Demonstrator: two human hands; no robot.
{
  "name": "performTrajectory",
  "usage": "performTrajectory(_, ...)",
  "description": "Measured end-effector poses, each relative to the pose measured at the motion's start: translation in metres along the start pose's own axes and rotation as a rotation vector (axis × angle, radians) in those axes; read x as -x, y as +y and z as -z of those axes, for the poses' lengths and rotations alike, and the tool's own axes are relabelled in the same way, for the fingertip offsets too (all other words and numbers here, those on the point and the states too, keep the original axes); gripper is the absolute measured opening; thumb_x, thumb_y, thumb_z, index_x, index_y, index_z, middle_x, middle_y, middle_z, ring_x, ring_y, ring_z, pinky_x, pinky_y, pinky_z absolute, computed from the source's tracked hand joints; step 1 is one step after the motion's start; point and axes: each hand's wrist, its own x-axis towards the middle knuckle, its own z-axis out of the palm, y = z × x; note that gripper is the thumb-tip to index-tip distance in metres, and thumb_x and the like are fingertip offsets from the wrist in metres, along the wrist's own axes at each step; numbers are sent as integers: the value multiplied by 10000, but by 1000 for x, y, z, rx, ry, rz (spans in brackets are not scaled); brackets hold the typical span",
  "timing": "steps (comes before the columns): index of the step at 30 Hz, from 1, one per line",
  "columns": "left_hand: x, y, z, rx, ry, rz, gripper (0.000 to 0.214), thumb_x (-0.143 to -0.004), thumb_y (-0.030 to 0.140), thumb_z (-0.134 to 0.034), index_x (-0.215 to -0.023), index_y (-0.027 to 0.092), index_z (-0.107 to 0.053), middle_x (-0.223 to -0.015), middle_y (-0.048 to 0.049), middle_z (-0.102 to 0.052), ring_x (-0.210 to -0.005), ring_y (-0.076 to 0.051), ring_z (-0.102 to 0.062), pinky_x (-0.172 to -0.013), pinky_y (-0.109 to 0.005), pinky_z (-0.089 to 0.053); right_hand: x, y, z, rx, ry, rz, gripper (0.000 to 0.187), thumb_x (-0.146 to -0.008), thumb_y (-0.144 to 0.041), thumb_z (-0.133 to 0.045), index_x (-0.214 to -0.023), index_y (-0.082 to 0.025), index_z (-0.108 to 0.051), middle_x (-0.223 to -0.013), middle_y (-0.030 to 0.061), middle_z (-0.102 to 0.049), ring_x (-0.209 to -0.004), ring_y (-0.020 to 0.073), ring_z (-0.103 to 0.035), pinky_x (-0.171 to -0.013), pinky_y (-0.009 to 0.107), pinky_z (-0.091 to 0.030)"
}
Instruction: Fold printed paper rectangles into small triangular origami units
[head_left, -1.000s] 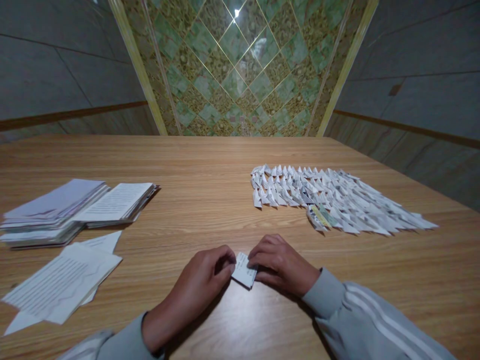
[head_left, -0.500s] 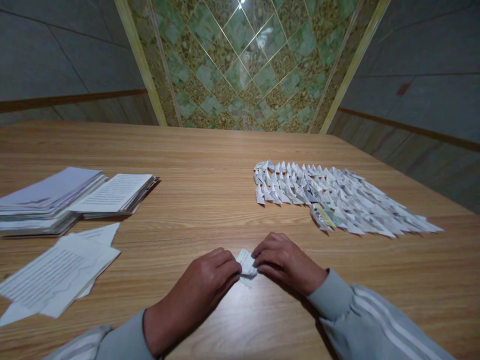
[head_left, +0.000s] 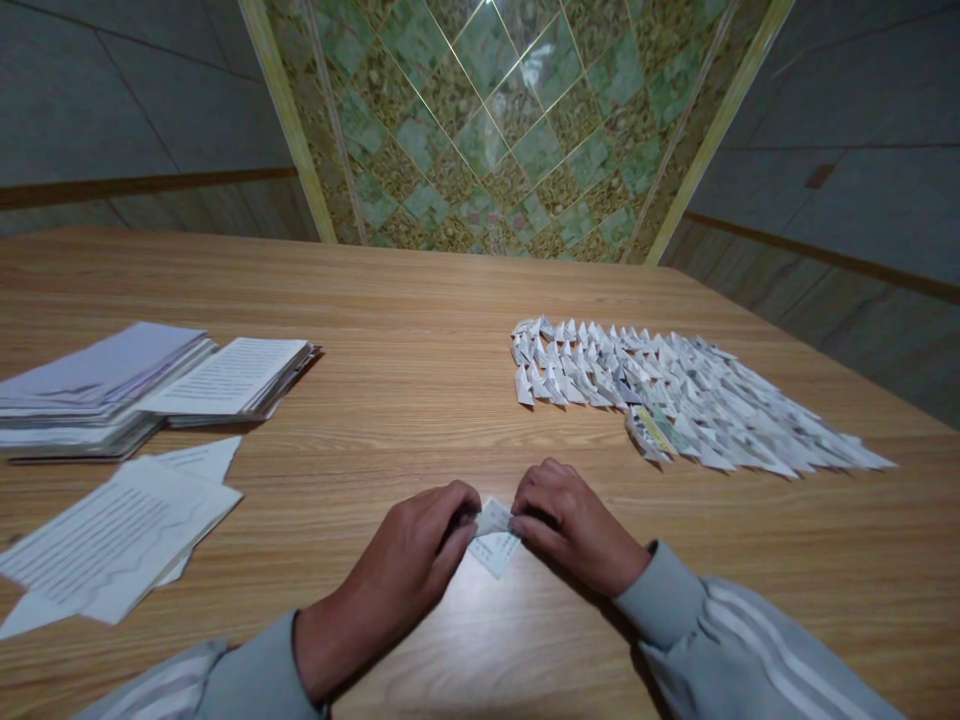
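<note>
Left hand (head_left: 417, 552) and right hand (head_left: 576, 522) pinch a small white printed-paper diamond (head_left: 496, 552), apparently mid-fold; creasing next should need aligned edges.

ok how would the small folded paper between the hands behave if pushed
The folded paper is probably light, being so small; its flat, angular shape suggests sliding rather than rolling, and its overlapping folds may stiffen it.
</note>
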Motion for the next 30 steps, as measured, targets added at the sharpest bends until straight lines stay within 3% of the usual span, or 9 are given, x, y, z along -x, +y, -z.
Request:
performTrajectory(7, 1, 1, -4, -104, -9, -29, 152, -958, 181, -430, -898, 206, -568, -825, -27, -630, -755, -184, -609, -675, -281, -457, -1, -9, -7, 131, 20, -115, 123, -893, -199, -652, -785, -178, -596, -834, 29, -606, -852, 204, -512, -762, 335, -359)
performTrajectory(13, 2, 0, -3, -208, -20, 38, 141, -952, 206, -479, -915, 205, -615, -868, -44, -632, -810, -209, -610, -708, -303, -466, -3, -16, -9, 234, 13, -175, 125, -888, -232, -665, -788, -179, -609, -841, 36, -597, -859, 213, -507, -782, 348, -349)
performTrajectory(22, -1, 1, 2, -230, -49, 123, 82, -920, 206, -550, -902, 222, -628, -896, -29, -641, -850, -210, -609, -704, -290, -461, -2, -15, -8, 172, 31, -274, 169, -835, -265, -750, -778, -192, -608, -832, 11, -589, -856, 206, -516, -797, 349, -328)
performTrajectory(30, -1, -5, -1, -293, -31, -47, 161, -940, 211, -546, -991, 262, -690, -863, -25, -619, -802, -188, -579, -635, -256, -419, 0, -12, -4, 148, 29, -281, 179, -818, -259, -773, -796, -199, -606, -841, 3, -611, -884, 209, -528, -832, 358, -323)
